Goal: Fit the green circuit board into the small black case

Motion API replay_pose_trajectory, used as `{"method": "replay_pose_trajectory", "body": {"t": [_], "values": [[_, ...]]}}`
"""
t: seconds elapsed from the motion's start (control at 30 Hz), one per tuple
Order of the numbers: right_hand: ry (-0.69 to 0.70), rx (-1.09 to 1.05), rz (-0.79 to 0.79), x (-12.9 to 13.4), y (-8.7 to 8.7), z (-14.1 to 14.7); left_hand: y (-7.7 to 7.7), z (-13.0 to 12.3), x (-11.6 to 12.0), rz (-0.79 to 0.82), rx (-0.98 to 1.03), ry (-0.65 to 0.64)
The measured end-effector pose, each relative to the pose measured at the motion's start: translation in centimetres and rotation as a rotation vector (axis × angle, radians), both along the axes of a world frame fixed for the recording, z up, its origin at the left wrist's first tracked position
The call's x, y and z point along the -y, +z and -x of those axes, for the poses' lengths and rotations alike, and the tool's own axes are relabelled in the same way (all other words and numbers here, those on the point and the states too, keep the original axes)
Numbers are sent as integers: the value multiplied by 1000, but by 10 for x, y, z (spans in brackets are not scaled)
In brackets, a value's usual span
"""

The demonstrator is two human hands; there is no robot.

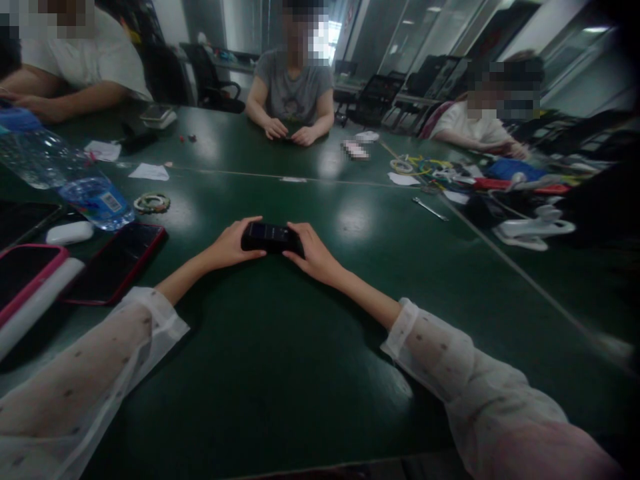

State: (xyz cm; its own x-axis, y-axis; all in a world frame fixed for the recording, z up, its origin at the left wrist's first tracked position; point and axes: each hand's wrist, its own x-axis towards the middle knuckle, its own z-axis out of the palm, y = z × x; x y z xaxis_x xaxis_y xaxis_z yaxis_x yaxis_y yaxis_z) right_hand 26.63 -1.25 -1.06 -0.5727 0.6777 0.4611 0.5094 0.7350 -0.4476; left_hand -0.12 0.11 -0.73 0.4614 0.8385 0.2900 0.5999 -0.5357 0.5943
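A small black device (273, 238) with a dark screen rests on or just above the dark green table (280, 373), held at both ends. My left hand (233, 245) grips its left end, thumb along the near side and fingers over the far side. At the right end, my right hand (315, 253) holds it in the same way. Small pale marks show on the screen, too small to read. The device's underside is hidden.
Left: water bottle (97, 197), red-edged phone (117, 263), pink-edged phone (27, 273), white case (70, 233) and bracelet (152, 203). Right: wrench (430, 209), cables (420, 165) and a white object (535, 227). Three people sit around the far side.
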Motion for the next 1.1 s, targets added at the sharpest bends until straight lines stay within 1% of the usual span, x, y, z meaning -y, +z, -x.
{"method": "replay_pose_trajectory", "body": {"t": [0.2,0.47,0.7,0.87,1.1], "values": [[-24,0,-1,1,1,0,5,-1,3,18,-39,10],[-32,-20,35,2,2,0,1,0,0,8,-36,6],[-18,-62,96,0,1,-1,2,1,1,17,-40,2],[-5,-87,85,-3,-2,-1,0,2,0,5,-34,-19],[4,-69,88,-3,-1,-2,-1,2,-1,-5,-24,-18]]}}
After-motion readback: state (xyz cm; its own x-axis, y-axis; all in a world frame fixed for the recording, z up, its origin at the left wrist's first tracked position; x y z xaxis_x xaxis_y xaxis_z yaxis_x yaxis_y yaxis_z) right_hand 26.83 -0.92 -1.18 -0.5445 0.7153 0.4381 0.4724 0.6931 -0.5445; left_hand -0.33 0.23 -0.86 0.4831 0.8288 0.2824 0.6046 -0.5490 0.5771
